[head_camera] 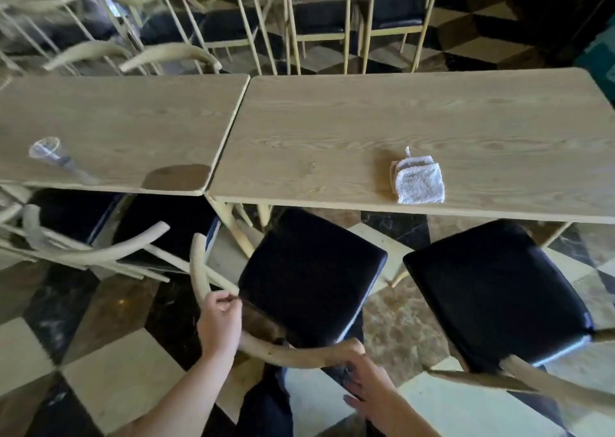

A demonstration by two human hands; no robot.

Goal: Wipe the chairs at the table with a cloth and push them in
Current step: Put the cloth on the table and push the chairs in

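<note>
A chair with a black padded seat [309,270] and a curved pale wooden backrest [289,356] stands pulled out from the light wooden table [332,130]. My left hand [219,323] grips the backrest's left part. My right hand [362,373] rests curled on the backrest's right end. A folded grey cloth [417,180] lies on the table near its front edge, apart from both hands. A second black-seated chair [496,290] stands pulled out to the right.
A second table [109,130] adjoins on the left, with a clear plastic cup [50,152] lying on it and two chairs [133,230] tucked beneath. More chairs and tables fill the back. The floor is checkered tile.
</note>
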